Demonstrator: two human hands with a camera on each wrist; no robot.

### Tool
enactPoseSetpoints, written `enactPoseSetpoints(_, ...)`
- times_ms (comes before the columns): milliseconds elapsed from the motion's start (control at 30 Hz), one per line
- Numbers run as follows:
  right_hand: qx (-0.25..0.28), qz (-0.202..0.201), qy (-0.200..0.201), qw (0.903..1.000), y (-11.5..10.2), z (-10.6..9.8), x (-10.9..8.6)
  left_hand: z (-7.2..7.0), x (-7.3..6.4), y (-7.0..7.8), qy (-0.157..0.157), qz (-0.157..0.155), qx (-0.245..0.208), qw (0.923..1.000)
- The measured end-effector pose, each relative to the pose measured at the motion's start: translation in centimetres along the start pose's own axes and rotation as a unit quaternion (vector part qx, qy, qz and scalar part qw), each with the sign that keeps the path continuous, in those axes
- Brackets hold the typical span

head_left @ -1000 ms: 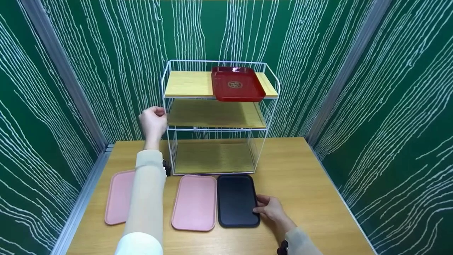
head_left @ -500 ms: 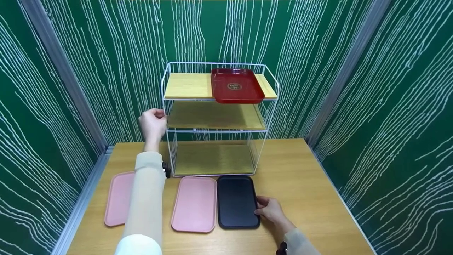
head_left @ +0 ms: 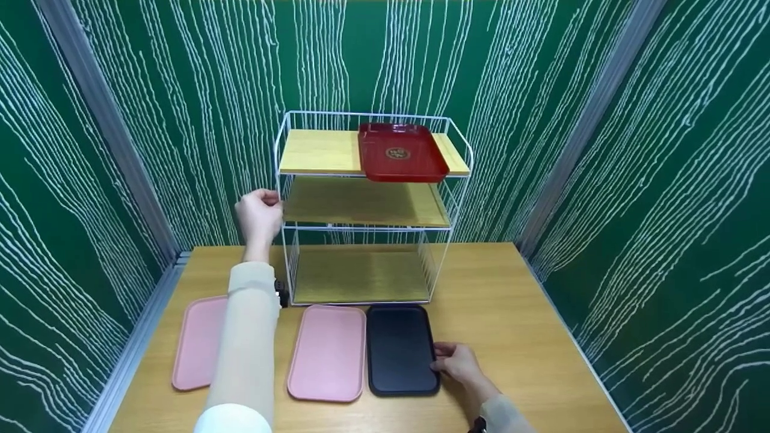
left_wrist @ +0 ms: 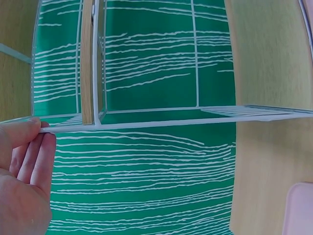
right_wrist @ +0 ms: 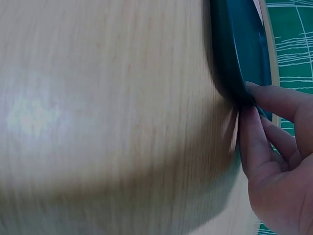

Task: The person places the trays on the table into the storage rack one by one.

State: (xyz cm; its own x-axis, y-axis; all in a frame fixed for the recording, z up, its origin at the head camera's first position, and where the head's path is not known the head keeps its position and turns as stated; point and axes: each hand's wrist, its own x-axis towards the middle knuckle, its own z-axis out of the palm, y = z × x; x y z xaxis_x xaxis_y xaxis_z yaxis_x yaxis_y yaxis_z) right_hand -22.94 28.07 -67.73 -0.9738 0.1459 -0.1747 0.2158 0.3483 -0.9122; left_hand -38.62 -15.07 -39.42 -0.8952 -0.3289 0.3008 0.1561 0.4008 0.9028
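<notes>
My left hand [head_left: 258, 218] pinches the left front post of a white wire shelf rack [head_left: 278, 180], between its top and middle boards; thumb and fingers close on the thin wire in the left wrist view. At the right, my right hand [head_left: 460, 364] pinches the right rim of a black tray [head_left: 402, 352] lying on the table before the rack. In the right wrist view the thumb lies over that rim, with the fingers at its outer side. A pink tray [head_left: 328, 355] lies just left of the black one. On the rack's top board sits a dark red tray [head_left: 403, 159], jutting past the front edge.
A second pink tray [head_left: 198, 343] lies at the left of the wooden table [head_left: 499, 313], partly covered by the left sleeve [head_left: 246, 337]. Green walls with white wavy lines [head_left: 662, 180] enclose the table at the back and both sides.
Both hands keep their holds and the trays stay in place. The whole scene sits slightly lower in the head view, as the camera has tilted a little.
</notes>
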Motion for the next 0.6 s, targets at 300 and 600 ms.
enactPoseSetpoints(300,-0.027,-0.002,-0.025,0.9993,0.7,-0.39,0.11,0.11,-0.23,0.06,-0.004,-0.003,-0.002,1.0)
enactPoseSetpoints(600,0.013,0.02,-0.056,0.9982,-0.09,-0.88,-0.03,-0.05,-0.09,-0.06,-0.002,0.001,-0.001,1.0)
